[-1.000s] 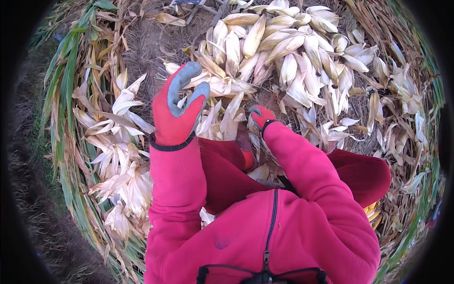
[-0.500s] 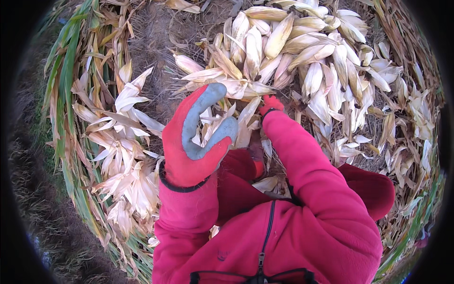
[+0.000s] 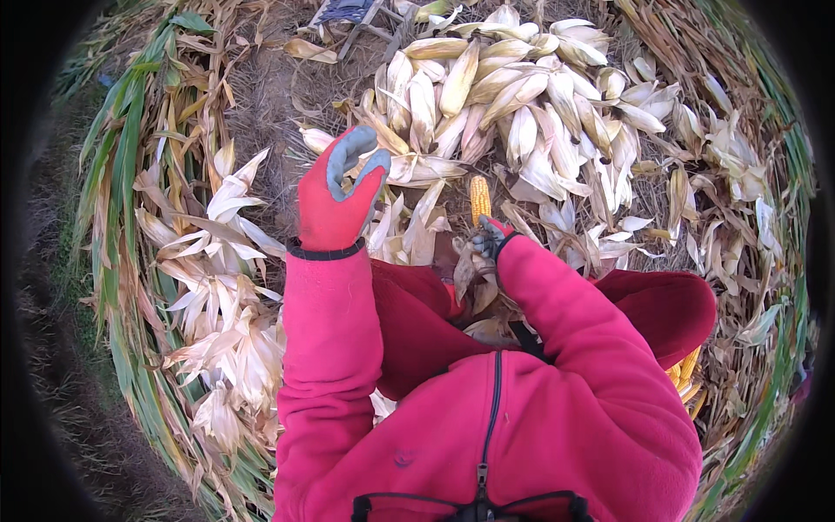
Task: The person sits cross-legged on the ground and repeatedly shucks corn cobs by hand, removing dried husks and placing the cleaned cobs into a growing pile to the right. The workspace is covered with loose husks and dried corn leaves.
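A bare yellow ear of corn (image 3: 480, 198) points away from me, its lower end in the closed fingers of my right hand (image 3: 492, 237), which wears a red and grey glove. Dry husk (image 3: 465, 268) hangs below that hand, toward my legs. My left hand (image 3: 337, 187), gloved alike, is raised on the left with nothing in it; the fingers curve, and a gap separates them from the thumb. Just beyond both hands is a heap of ears still in pale husks (image 3: 513, 87).
Stripped husks (image 3: 230, 326) lie heaped at the left. More bare yellow ears (image 3: 685, 376) show at the lower right, beside my knee. A frame with blue cloth (image 3: 348, 16) stands at the far edge. Cut stalks (image 3: 122, 217) border the left side.
The bare yellow ear has come into sight in my right hand, which has drawn slightly toward me. My left hand has shifted a little up and left, its thumb nearer the fingers.
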A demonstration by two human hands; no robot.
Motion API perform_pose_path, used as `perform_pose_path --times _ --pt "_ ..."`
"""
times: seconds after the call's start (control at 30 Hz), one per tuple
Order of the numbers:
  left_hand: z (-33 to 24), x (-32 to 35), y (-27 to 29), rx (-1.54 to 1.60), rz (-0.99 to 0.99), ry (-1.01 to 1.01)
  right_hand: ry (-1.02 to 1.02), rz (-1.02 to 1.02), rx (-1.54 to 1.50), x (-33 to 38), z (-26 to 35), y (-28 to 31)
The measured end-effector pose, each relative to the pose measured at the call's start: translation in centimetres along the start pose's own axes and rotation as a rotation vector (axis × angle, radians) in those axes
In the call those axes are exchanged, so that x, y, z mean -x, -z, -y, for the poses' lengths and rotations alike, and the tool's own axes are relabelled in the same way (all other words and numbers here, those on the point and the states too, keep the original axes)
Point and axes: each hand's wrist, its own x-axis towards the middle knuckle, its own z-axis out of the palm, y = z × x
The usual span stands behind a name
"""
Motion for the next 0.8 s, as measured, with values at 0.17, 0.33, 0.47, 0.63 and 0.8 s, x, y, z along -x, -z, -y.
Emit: perform_pose_path --times 0.17,0.33,0.47,0.63,0.8 --pt "1.8 1.9 -3.2 -0.024 0.180 0.004 0.234 0.046 0.033 5.4 5.0 -2.4" --pt "3.4 4.8 -6.9 0.043 0.302 0.152 0.506 0.230 -0.249 14.0 8.0 -3.0" --pt "4.5 5.8 -7.3 0.165 0.297 0.208 0.946 0.317 -0.442 24.9 12.5 0.0" --pt "4.1 5.5 -7.1 0.135 0.251 0.138 1.617 0.286 -0.560 42.0 13.0 5.0" --pt "4.1 5.5 -7.6 0.157 0.292 0.138 2.250 -0.697 -0.559 51.1 11.2 3.7"
